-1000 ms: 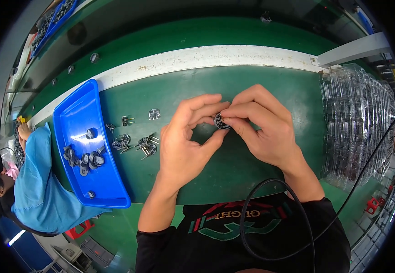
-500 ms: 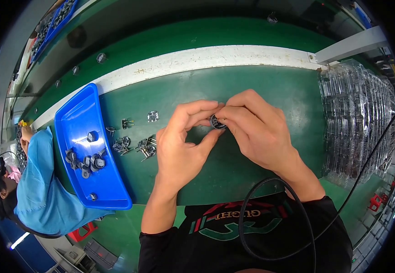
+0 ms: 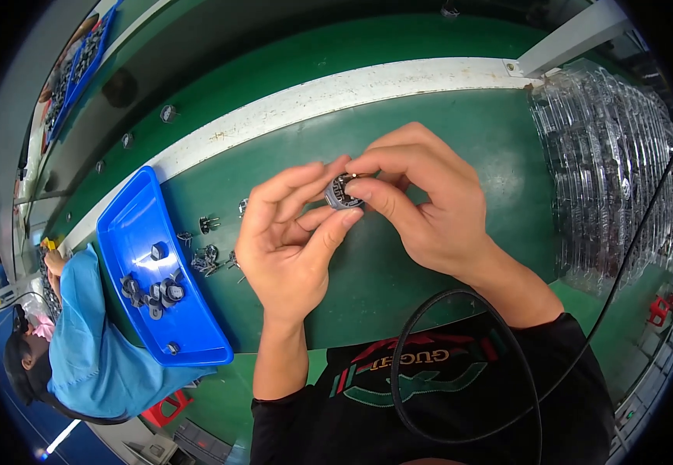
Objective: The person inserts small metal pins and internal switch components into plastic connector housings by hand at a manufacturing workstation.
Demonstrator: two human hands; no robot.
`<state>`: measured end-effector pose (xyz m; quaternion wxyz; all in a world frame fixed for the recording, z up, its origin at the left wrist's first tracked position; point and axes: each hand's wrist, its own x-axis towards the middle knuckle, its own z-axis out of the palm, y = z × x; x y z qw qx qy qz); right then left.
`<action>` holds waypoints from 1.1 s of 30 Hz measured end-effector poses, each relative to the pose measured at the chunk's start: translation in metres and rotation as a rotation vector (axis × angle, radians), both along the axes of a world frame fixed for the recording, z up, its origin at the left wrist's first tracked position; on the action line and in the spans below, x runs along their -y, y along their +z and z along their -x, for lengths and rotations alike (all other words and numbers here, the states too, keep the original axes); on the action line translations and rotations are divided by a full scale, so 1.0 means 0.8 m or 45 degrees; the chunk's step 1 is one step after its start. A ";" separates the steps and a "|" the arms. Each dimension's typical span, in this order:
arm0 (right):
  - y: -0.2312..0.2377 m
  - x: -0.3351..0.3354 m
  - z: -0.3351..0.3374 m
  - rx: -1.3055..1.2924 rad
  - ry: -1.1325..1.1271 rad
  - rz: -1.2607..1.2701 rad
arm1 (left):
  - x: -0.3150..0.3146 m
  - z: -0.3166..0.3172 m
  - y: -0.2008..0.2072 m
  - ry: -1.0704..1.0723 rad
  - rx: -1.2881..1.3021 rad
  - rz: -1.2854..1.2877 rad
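In front of my chest, both hands meet at a small round grey part (image 3: 338, 195) with a dark, patterned top face. My left hand (image 3: 286, 252) grips its side between thumb and fingers, palm partly facing up. From the right, my right hand (image 3: 433, 205) pinches at the top face with thumb and forefinger; a tiny bright bit shows between these fingertips, too small to name. Left of my left hand, several small metal-pinned pieces (image 3: 205, 260) lie on the green table (image 3: 383, 298), and my left hand partly covers some of them.
A blue tray (image 3: 136, 225) with several dark round parts (image 3: 170, 292) stands at the left. Stacked clear plastic trays (image 3: 600, 170) rise at the right. Beyond the white rail (image 3: 274, 99), round parts sit on a green belt. A black cable (image 3: 396, 372) loops before me. A person in blue (image 3: 92, 333) sits far left.
The whole view has tilted and shifted slightly. The round part has turned, so more of its grey side shows. My right thumb and forefinger have spread across its top face.
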<state>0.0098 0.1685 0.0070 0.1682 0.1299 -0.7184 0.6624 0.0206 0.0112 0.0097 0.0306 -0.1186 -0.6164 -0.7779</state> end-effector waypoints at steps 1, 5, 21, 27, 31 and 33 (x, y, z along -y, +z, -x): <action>0.003 -0.003 0.001 -0.030 0.037 -0.082 | 0.000 -0.001 -0.001 0.002 0.000 0.006; 0.003 -0.017 0.003 -0.052 0.138 -0.179 | 0.000 -0.003 -0.003 0.001 -0.111 0.109; 0.006 -0.008 0.003 -0.427 -0.095 -0.389 | 0.013 -0.001 -0.008 -0.128 -0.152 0.093; 0.001 -0.010 0.003 -0.402 -0.061 -0.508 | 0.013 -0.001 -0.008 -0.183 -0.126 0.139; -0.009 -0.001 -0.001 -0.456 -0.123 -0.394 | 0.009 -0.008 -0.002 -0.134 0.029 -0.039; -0.014 0.005 -0.003 -0.473 -0.147 -0.338 | 0.008 -0.007 -0.005 -0.095 0.124 -0.150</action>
